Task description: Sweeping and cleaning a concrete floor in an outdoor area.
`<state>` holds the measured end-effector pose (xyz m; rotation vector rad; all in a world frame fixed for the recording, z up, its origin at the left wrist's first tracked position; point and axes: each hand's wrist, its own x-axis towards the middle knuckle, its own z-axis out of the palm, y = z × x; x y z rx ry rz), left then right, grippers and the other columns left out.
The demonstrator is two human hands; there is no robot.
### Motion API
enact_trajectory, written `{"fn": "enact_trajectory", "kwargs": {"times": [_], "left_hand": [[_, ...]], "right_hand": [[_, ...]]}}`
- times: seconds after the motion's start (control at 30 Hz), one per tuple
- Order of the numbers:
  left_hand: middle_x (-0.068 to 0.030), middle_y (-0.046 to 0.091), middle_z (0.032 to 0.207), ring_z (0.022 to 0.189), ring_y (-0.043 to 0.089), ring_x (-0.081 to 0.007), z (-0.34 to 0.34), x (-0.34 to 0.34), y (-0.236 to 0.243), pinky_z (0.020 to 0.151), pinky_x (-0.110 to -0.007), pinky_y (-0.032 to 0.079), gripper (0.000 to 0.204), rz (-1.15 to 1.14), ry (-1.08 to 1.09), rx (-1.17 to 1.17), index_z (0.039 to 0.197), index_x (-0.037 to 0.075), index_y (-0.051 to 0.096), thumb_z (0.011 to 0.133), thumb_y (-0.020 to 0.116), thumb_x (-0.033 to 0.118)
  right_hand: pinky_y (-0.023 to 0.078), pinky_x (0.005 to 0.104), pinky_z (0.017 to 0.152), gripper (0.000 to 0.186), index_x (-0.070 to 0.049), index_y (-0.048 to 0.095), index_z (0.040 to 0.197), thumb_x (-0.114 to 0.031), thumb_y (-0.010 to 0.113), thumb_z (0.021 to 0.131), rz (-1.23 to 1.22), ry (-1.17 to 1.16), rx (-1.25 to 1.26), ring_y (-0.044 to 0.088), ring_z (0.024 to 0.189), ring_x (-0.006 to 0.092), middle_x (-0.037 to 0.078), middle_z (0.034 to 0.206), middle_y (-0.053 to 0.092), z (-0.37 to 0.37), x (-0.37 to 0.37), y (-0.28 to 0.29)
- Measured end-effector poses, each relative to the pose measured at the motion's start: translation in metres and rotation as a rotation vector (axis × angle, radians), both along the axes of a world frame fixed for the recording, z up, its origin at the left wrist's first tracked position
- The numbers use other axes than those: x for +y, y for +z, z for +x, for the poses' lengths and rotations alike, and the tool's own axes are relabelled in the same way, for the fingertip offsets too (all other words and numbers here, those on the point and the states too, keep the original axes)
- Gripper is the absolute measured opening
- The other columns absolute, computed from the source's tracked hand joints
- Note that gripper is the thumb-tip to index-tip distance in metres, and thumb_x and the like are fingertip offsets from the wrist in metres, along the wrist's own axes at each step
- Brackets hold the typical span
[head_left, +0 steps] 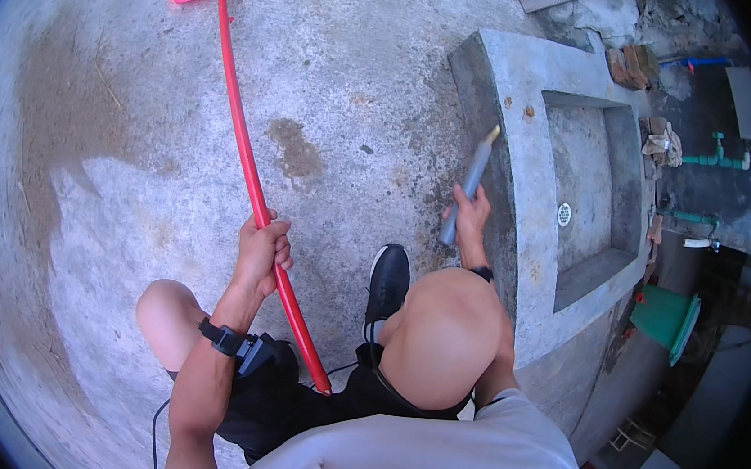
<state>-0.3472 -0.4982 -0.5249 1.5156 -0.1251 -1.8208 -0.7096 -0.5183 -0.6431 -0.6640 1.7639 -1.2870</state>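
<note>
My left hand point(262, 255) is wrapped round the red handle of a broom point(240, 122). The broom's pink head, with a yellow-green patch of bristles, rests far off at the upper left. Its handle runs back toward my lap, where the near end lies over my black shorts. In my right hand point(470, 216), beside the concrete basin, is a grey stick-like tube point(476, 167) with a yellowish tip pointing away from me. What kind of thing it is, I cannot tell. The fingers of this hand are closed about its lower part.
A low concrete basin point(522, 77) with a round white drain point(564, 215) stands to the right. Beyond it are green water pipes point(717, 161), a brick point(631, 67) and a green bucket point(664, 321). Stained concrete floor point(142, 212) spreads left and ahead. A dark shoe point(388, 281) is between my hands.
</note>
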Motion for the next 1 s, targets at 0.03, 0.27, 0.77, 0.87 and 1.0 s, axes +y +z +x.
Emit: {"fn": "enact_trajectory", "kwargs": {"times": [0.03, 0.27, 0.77, 0.87, 1.0], "left_hand": [[0.0017, 0.034, 0.052, 0.037, 0.033, -0.0094, -0.001, 0.000, 0.000, 0.034, -0.025, 0.030, 0.022, 0.002, -0.003, -0.010, 0.096, 0.012, 0.039, 0.083, 0.052, 0.001], [0.0045, 0.032, 0.052, 0.036, 0.030, -0.0071, -0.004, 0.000, -0.005, 0.034, -0.023, 0.028, 0.020, 0.007, -0.038, -0.042, 0.095, 0.014, 0.040, 0.085, 0.054, 0.003], [0.0021, 0.035, 0.053, 0.036, 0.032, -0.0092, -0.005, 0.002, -0.006, 0.034, -0.025, 0.030, 0.022, -0.022, -0.018, 0.050, 0.097, 0.013, 0.040, 0.084, 0.052, 0.001], [0.0027, 0.034, 0.053, 0.036, 0.032, -0.0090, 0.013, 0.008, -0.016, 0.034, -0.025, 0.030, 0.023, -0.034, -0.025, 0.039, 0.098, 0.014, 0.039, 0.084, 0.052, 0.001], [0.0032, 0.033, 0.052, 0.037, 0.032, -0.0089, 0.006, 0.005, -0.019, 0.034, -0.025, 0.029, 0.023, -0.015, -0.048, 0.025, 0.098, 0.014, 0.039, 0.084, 0.052, 0.002]], "right_hand": [[0.042, 0.0281, 0.034, 0.018, -0.001, 0.053, 0.095, -0.012, 0.064, 0.085, 0.004, -0.001, 0.001, 0.051, 0.041, 0.0146, 0.004, 0.069, 0.052, -0.005, 0.004, 0.002], [0.041, 0.0280, 0.036, 0.016, -0.003, 0.054, 0.090, -0.014, 0.064, 0.085, -0.025, 0.197, 0.108, 0.050, 0.043, 0.0133, 0.004, 0.067, 0.053, -0.022, -0.152, 0.014], [0.052, 0.0370, 0.072, 0.060, -0.014, 0.051, 0.131, -0.015, 0.070, 0.074, 0.305, 0.352, 1.372, 0.066, 0.085, 0.0261, 0.015, 0.100, 0.065, -0.231, 0.021, 0.153], [0.049, 0.0417, 0.081, 0.058, -0.022, 0.054, 0.127, -0.012, 0.068, 0.072, 0.625, 0.581, 1.509, 0.062, 0.097, 0.0325, 0.015, 0.103, 0.065, -0.232, -0.012, 0.186], [0.049, 0.0440, 0.079, 0.052, -0.026, 0.059, 0.122, -0.007, 0.063, 0.073, 0.493, 0.648, 1.693, 0.061, 0.094, 0.0347, 0.013, 0.097, 0.066, -0.267, -0.066, 0.174]]}}
